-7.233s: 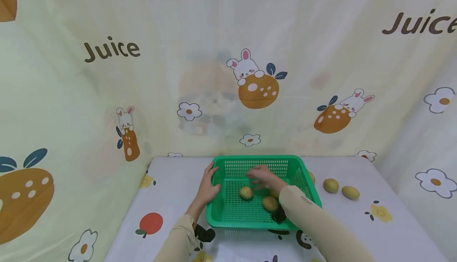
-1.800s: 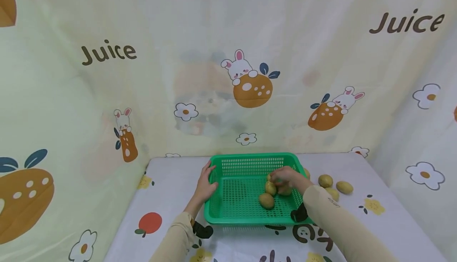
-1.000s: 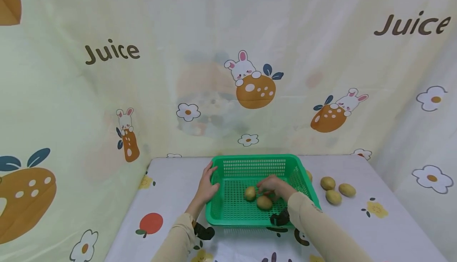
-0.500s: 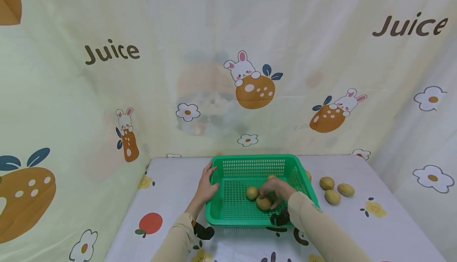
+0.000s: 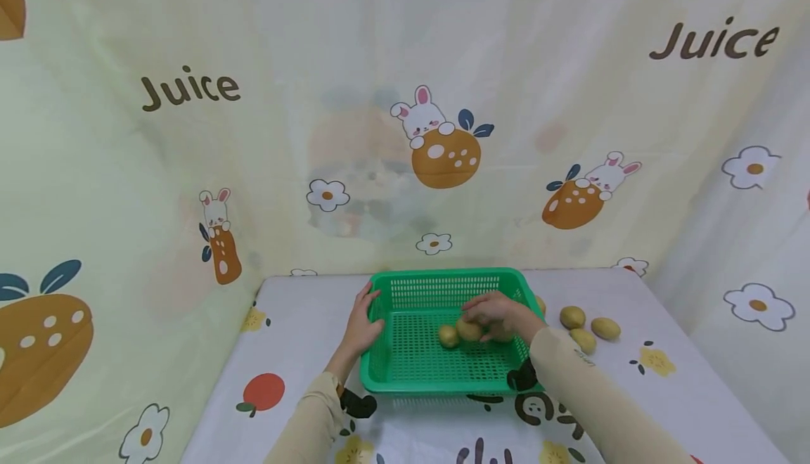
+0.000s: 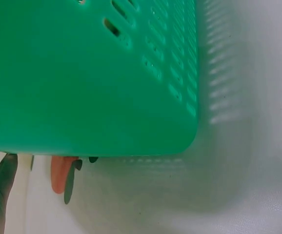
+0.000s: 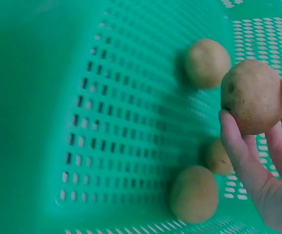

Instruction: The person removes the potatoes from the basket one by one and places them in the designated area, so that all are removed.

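Observation:
A green plastic basket [image 5: 405,388] stands on the table. My left hand [image 5: 362,327] grips its left rim, thumb over the edge; only part of a finger [image 6: 3,178] shows in the left wrist view. Over the basket's floor, my right hand [image 5: 500,313] holds a potato [image 7: 253,96] between thumb and fingertips. Below lie a potato [image 5: 448,337] left of the held one and another potato [image 5: 503,336] partly covered by the right hand. The right wrist view shows a large potato [image 7: 194,194] and a small potato [image 7: 219,157] close together, plus a potato [image 7: 208,63] apart.
Right of the basket, a back potato [image 5: 572,317], a right potato [image 5: 605,328] and a front potato [image 5: 583,341] lie grouped on the printed tablecloth [image 5: 304,309]. One more potato [image 5: 540,304] is partly hidden by the basket's right rim. A patterned curtain hangs behind.
My right hand has taken hold of a potato from the basket's floor and lifted it. Since the oldest frame, another potato has come onto the table at right. The left hand keeps its place.

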A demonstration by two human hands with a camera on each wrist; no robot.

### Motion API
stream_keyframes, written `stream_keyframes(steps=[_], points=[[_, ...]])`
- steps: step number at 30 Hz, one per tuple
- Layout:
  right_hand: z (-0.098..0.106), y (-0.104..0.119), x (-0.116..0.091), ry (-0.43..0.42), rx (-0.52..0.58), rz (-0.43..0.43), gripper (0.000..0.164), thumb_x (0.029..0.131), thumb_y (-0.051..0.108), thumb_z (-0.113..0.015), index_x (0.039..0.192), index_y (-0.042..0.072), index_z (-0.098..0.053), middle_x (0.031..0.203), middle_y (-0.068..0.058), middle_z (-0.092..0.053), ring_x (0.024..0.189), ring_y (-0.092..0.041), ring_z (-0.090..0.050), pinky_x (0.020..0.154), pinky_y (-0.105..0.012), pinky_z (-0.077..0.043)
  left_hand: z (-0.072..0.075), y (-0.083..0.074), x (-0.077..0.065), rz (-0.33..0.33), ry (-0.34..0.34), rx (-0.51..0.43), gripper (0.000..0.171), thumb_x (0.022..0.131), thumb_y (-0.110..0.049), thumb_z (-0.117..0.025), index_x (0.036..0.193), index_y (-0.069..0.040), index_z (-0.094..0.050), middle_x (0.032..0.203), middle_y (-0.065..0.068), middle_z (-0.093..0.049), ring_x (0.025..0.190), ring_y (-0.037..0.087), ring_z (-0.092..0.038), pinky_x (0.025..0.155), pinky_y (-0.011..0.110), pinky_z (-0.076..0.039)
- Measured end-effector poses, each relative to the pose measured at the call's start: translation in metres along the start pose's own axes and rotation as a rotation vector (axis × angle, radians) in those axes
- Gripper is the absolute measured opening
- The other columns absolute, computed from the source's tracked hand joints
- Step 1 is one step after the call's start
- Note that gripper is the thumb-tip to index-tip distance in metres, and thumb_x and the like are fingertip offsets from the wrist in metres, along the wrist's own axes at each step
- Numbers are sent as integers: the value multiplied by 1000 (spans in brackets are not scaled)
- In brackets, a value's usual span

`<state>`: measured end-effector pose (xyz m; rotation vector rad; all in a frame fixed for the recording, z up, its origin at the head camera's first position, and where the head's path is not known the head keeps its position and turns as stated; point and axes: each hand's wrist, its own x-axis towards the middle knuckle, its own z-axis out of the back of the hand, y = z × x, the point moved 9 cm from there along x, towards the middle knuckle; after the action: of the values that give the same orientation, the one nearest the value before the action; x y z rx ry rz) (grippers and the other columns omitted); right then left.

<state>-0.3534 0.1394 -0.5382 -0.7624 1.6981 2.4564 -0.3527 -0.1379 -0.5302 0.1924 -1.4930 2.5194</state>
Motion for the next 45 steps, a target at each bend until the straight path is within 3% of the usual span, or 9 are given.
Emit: stream_keyframes(steps=[8,11,15,20,27,31,39,41,45], points=[[42,14,-8,62,127,112,51,94,18,-64,140,-1,-51,140,-22,-51,132,-49,-39,90,-59,-49,0,-2,-1,-3,8,-4,71,74,3,-56,143,3,-44,161,14,-23,146,39,-21,109,60,-28],[61,18,-15,80,154,161,56,96,19,-62,145,-3,-43,136,-16,-56,129,-44,-45,93,-60,-47,0,-2,0,2,6,7,71,73,3,-57,143,3,-44,161,13,-23,146,39,-22,109,61,-28],[90,20,-27,82,183,208,55,99,19,-58,147,-3,-40,123,-2,-65,115,-26,-57,93,-56,-48,2,-2,2,8,2,15,71,74,2,-57,144,3,-44,161,12,-23,146,38,-21,110,60,-27],[124,4,-43,27,216,195,50,100,22,-56,145,2,-44,114,8,-66,105,-13,-60,96,-54,-47,8,-4,3,8,0,15,71,74,1,-57,144,2,-44,161,13,-22,146,39,-21,110,61,-26],[159,-36,-56,-54,232,115,47,97,30,-62,139,10,-53,116,6,-60,123,-30,-44,101,-53,-44,15,-2,6,14,-4,8,71,75,2,-57,145,3,-43,161,13,-21,147,38,-19,111,61,-25],[170,-68,-61,-86,226,60,46,96,32,-62,136,10,-56,126,-2,-57,131,-38,-37,99,-54,-45,13,0,5,18,-7,0,71,75,3,-57,144,3,-43,161,13,-21,147,39,-19,110,61,-25],[169,-111,-77,-145,217,1,53,97,30,-62,139,0,-51,146,-30,-33,122,-38,-47,92,-50,-51,5,1,3,33,7,8,70,76,3,-58,145,2,-43,161,12,-21,147,38,-19,111,61,-24],[167,-118,-80,-150,219,7,52,96,30,-63,137,-1,-53,141,-29,-38,116,-34,-50,91,-51,-52,3,0,2,35,11,3,70,77,2,-58,145,2,-42,161,12,-21,147,37,-19,111,61,-24],[162,-133,-88,-147,227,18,47,96,27,-64,132,-2,-56,123,-12,-57,106,-26,-54,88,-50,-53,-1,-1,-2,29,17,-10,70,77,3,-59,145,3,-42,161,13,-21,147,38,-18,111,61,-24]])
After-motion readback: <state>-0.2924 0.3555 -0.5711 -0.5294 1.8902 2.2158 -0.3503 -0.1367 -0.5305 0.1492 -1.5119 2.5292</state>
